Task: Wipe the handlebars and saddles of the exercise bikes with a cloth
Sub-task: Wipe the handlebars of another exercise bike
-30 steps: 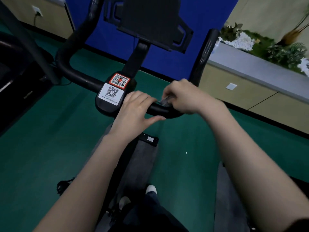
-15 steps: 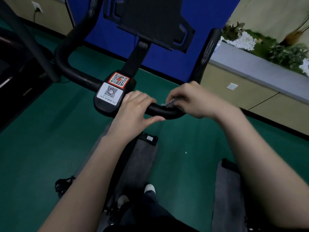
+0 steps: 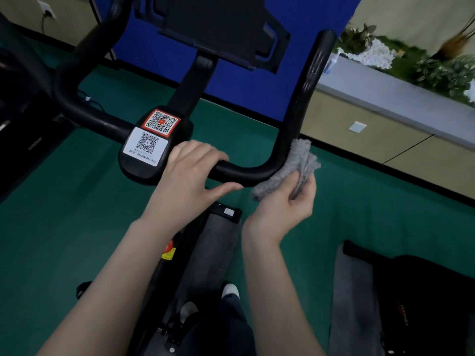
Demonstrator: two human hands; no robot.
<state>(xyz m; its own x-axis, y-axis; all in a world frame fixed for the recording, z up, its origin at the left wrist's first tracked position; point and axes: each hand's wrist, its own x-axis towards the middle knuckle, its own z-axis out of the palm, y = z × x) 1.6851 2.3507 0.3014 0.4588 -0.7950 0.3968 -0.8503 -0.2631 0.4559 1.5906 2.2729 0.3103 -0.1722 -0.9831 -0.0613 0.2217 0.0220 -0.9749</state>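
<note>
Left hand grips handlebar; right hand holds cloth.

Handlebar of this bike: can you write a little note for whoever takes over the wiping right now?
Left hand grips the handlebar beside the QR-code block, steadying it.
Right hand pinches the grey cloth, which is pressed against the outside of the handlebar's right bend.
Done: cannot tell which parts are already wiped.
Left: the right upright grip, the left grip, then the saddles, none clearly in view.
</note>
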